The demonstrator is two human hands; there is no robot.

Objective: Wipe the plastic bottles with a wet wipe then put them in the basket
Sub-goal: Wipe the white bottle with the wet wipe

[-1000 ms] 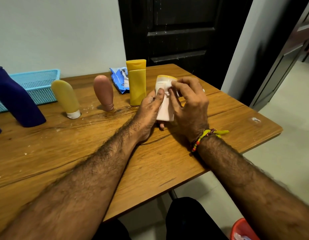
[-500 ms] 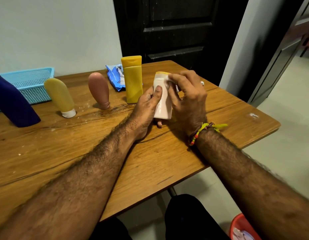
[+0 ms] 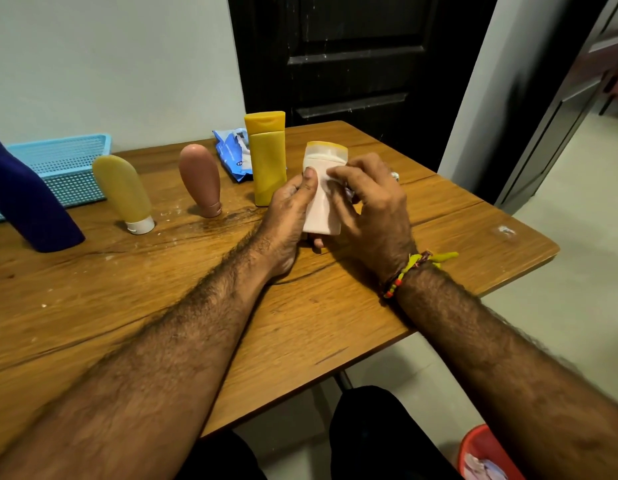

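Note:
My left hand [image 3: 289, 216] grips a white bottle [image 3: 322, 213] with a yellow cap, held upright just above the wooden table [image 3: 300, 317]. My right hand [image 3: 373, 206] pinches a white wet wipe [image 3: 326, 180] against the bottle's front. Behind stand a yellow bottle [image 3: 268, 157], a pink bottle [image 3: 201, 180], a pale yellow bottle [image 3: 124, 194] and a dark blue bottle [image 3: 30, 206]. The light blue basket [image 3: 63, 161] sits at the table's far left against the wall.
A blue wet-wipe pack [image 3: 233, 154] lies behind the yellow bottle. A red bin [image 3: 487, 455] stands on the floor at lower right. A dark door [image 3: 352, 57] rises behind the table. The table's right edge drops to a tiled floor.
My right hand with the wipe has slid down from the bottle's cap onto its upper body. The left hand keeps the same hold.

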